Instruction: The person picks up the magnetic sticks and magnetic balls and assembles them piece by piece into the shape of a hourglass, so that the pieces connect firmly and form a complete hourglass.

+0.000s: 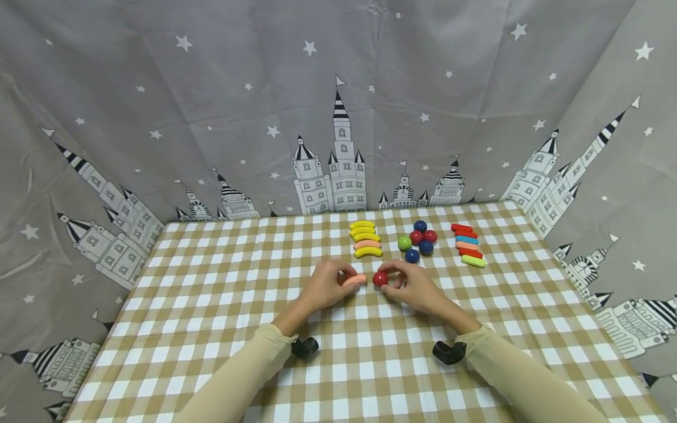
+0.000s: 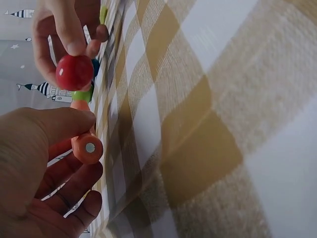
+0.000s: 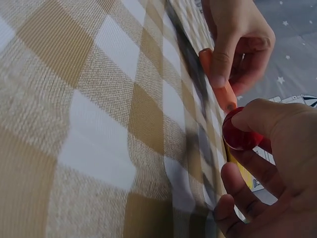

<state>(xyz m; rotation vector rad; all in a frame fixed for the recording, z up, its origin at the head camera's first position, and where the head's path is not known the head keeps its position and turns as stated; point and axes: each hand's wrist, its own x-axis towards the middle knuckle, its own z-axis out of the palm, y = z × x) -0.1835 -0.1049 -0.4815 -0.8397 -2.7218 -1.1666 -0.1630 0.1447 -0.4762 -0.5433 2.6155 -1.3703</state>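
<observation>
Over the middle of the table, my left hand (image 1: 327,286) pinches an orange magnetic rod (image 1: 357,279) between thumb and fingers. A small pale disc shows on the rod's end in the left wrist view. My right hand (image 1: 419,289) holds a glossy red ball (image 1: 380,279) by its fingertips, just right of the rod. In the head view a narrow gap separates rod and ball. From the right wrist, the ball (image 3: 240,130) overlaps the rod's end (image 3: 226,95). Part of the rod is hidden behind my left fingers.
Beyond my hands, curved yellow rods (image 1: 367,252) and an orange one lie in a column. Red, blue and green balls (image 1: 404,243) cluster to their right. Farther right is a column of straight coloured rods (image 1: 473,261). A checked cloth (image 1: 211,305) covers the table; a grey castle-print curtain (image 1: 238,147) surrounds it.
</observation>
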